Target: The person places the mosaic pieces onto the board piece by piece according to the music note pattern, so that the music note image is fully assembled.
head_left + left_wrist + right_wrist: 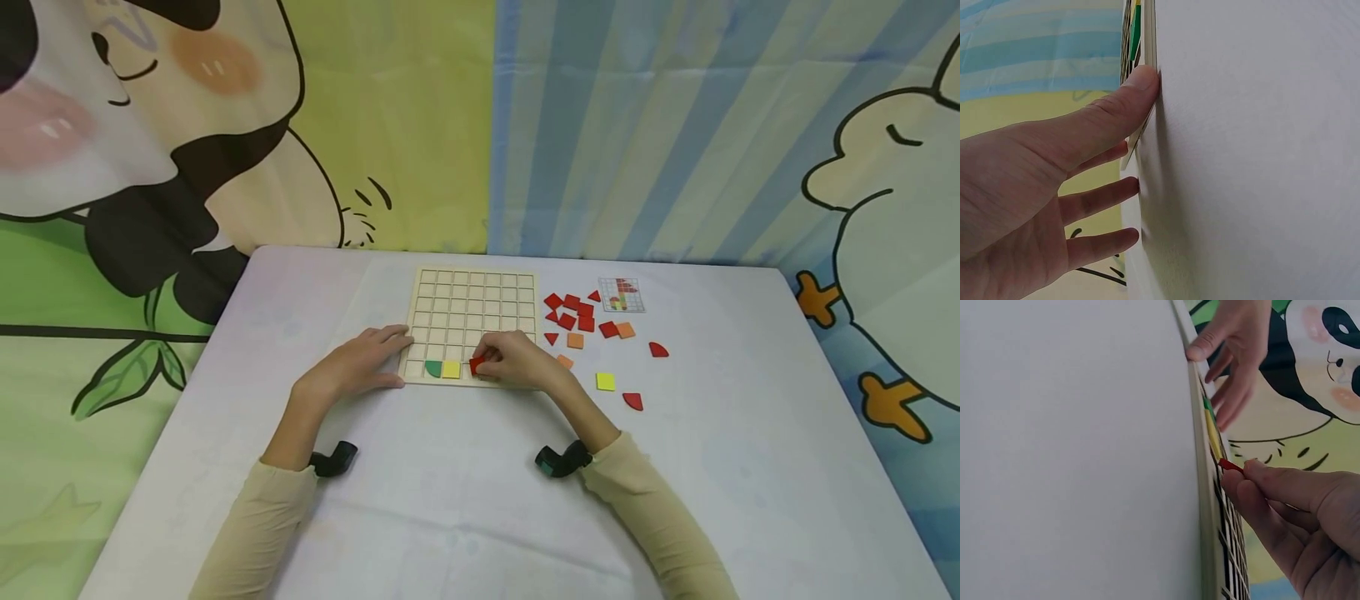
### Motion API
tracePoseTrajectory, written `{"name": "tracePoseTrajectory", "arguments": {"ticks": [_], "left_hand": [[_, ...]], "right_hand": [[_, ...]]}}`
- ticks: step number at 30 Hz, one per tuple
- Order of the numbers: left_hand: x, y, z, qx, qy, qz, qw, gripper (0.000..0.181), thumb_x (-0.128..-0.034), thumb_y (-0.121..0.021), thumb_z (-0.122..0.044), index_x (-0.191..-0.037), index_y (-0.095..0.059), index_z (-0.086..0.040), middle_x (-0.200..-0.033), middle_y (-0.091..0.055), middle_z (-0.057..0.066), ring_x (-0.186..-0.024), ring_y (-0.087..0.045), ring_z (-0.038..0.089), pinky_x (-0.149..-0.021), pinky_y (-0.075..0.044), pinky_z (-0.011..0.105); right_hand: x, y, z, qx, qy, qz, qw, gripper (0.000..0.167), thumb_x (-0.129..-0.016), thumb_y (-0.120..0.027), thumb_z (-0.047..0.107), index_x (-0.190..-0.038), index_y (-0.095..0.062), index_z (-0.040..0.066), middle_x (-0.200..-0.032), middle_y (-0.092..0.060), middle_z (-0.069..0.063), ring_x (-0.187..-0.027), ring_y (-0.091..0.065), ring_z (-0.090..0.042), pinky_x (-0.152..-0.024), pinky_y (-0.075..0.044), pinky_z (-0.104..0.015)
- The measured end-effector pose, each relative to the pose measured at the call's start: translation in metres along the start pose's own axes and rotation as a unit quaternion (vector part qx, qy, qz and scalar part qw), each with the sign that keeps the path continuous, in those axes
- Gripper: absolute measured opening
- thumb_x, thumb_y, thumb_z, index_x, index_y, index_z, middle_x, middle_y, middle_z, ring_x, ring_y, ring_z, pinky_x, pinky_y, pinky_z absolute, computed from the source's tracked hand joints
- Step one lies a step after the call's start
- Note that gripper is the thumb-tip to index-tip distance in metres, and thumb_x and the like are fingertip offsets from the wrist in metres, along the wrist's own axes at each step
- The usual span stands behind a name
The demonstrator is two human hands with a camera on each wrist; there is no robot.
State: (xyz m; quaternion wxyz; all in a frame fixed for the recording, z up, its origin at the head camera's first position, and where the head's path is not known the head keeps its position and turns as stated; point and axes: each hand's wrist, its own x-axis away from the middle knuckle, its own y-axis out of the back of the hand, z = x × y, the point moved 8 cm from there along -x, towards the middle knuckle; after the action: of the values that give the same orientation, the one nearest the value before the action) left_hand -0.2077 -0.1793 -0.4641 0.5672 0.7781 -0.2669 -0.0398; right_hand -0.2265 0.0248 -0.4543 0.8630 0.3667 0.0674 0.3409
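A wooden grid board lies flat on the table. Its front row holds a green quarter-circle tile and, to the right of it, a yellow square tile. Between thumb and fingers my right hand pinches a red tile over the front row, just right of the yellow square. The fingers partly cover this tile, so its full shape is hidden. My left hand rests at the board's left edge with fingers spread and fairly straight; its thumb touches the front left corner.
Right of the board lie several red square tiles, red triangles, orange squares, a yellow square and red quarter circles. A printed pattern card sits behind them. Patterned cloth hangs behind the table.
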Motion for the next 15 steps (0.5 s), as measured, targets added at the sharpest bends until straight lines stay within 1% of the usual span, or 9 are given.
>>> {"name": "tracePoseTrajectory", "arguments": {"ticks": [4, 7, 11, 15], "left_hand": [[0.000, 0.000, -0.001, -0.003, 0.003, 0.004, 1.0000, 0.075, -0.0851, -0.073, -0.038, -0.148, -0.040, -0.014, -0.158, -0.032, 0.007, -0.142, -0.035, 0.032, -0.109, -0.040, 0.052], [0.000, 0.001, -0.002, -0.002, 0.005, 0.006, 1.0000, 0.075, -0.0850, -0.073, -0.037, -0.148, -0.040, -0.014, -0.158, -0.032, 0.007, -0.142, -0.034, 0.032, -0.110, -0.039, 0.053], [0.000, 0.002, -0.003, -0.002, 0.008, 0.008, 0.9999, 0.074, -0.0851, -0.073, -0.036, -0.148, -0.041, -0.013, -0.158, -0.032, 0.008, -0.142, -0.034, 0.033, -0.110, -0.039, 0.053], [0.000, 0.001, -0.004, -0.003, 0.009, 0.008, 0.9999, 0.074, -0.0850, -0.073, -0.036, -0.148, -0.041, -0.013, -0.158, -0.032, 0.008, -0.142, -0.035, 0.033, -0.110, -0.039, 0.053]], "right_hand": [[-0.002, -0.006, 0.001, 0.001, 0.002, -0.008, 1.0000, 0.014, -0.088, -0.072, 0.014, -0.100, -0.070, 0.007, -0.088, -0.071, -0.002, -0.078, -0.061, -0.009, -0.072, -0.051, -0.020], [-0.004, -0.009, 0.003, 0.016, -0.001, -0.014, 0.9998, 0.014, -0.088, -0.072, 0.015, -0.099, -0.071, 0.007, -0.087, -0.071, -0.002, -0.077, -0.061, -0.009, -0.071, -0.051, -0.019], [-0.005, -0.011, 0.005, 0.058, 0.003, -0.026, 0.9980, 0.013, -0.088, -0.072, 0.017, -0.097, -0.073, 0.009, -0.089, -0.070, -0.001, -0.078, -0.058, -0.010, -0.071, -0.050, -0.020], [-0.005, -0.013, 0.008, 0.091, 0.011, -0.036, 0.9951, 0.010, -0.090, -0.070, 0.016, -0.095, -0.074, 0.008, -0.090, -0.065, -0.003, -0.080, -0.056, -0.012, -0.071, -0.048, -0.023]]}}
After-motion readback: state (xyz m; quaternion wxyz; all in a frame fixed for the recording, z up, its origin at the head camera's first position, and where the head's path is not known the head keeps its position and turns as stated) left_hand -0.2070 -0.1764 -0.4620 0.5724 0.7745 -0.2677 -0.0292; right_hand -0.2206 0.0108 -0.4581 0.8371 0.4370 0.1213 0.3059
